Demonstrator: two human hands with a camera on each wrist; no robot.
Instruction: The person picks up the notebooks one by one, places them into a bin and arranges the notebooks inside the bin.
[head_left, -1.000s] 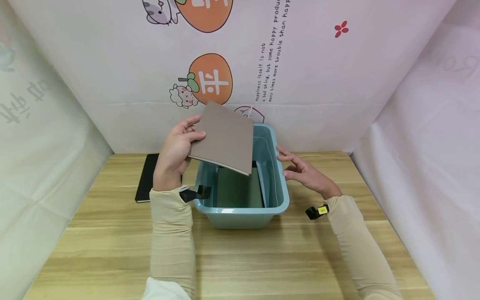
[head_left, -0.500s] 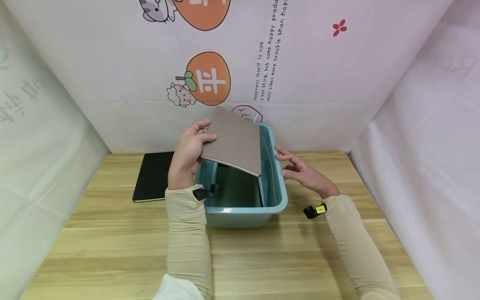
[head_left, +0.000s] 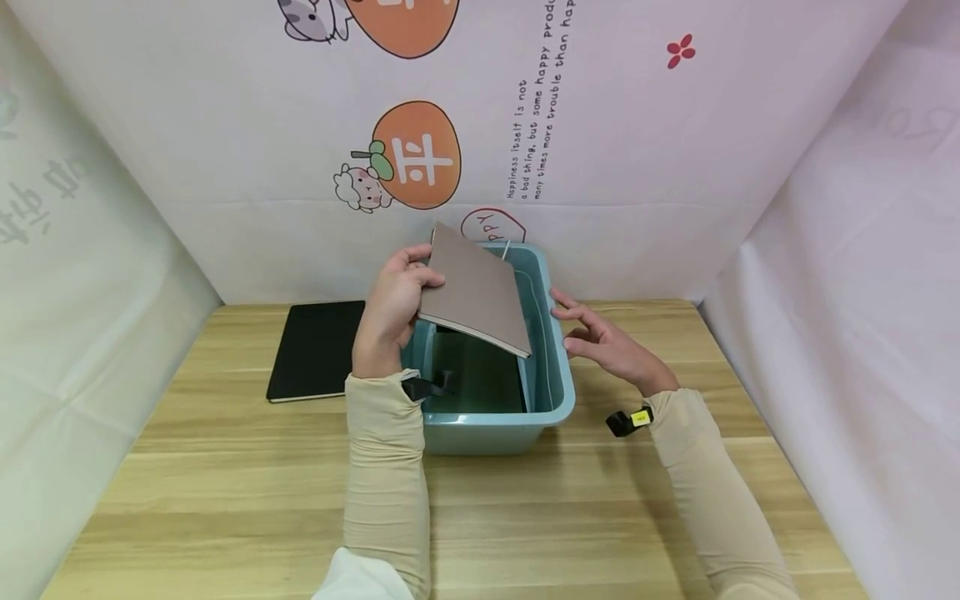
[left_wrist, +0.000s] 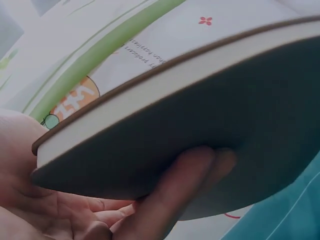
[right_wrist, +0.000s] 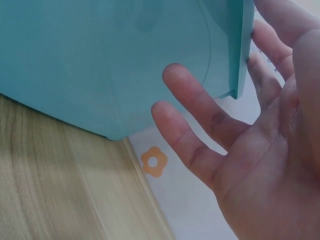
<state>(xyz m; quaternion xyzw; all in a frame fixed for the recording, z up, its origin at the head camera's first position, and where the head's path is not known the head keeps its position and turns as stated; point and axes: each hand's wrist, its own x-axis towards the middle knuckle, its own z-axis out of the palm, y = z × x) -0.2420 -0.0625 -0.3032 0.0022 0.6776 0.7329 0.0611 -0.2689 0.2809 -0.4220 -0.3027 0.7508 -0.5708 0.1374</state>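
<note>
My left hand [head_left: 392,308] grips a taupe notebook [head_left: 478,287] by its left edge, thumb on the upper cover. The left wrist view shows the fingers [left_wrist: 175,192] pressed against its dark underside. The notebook hangs tilted over a blue plastic bin [head_left: 564,392], its right corner dipping inside the rim. Within the bin lies a dark green notebook [head_left: 480,379], partly covered by the taupe one. My right hand [head_left: 615,350] rests its fingertips on the bin's right rim; in the right wrist view two fingers extend beside the bin's outer wall [right_wrist: 100,60].
A black notebook [head_left: 315,350] lies on the wooden table [head_left: 225,483] left of the bin, partly hidden by my left hand. White printed cloth [head_left: 615,150] stands behind the bin and along both sides.
My left hand has moved right and slightly down with the taupe notebook, farther over the bin. More of the black notebook shows. My right hand stays at the rim.
</note>
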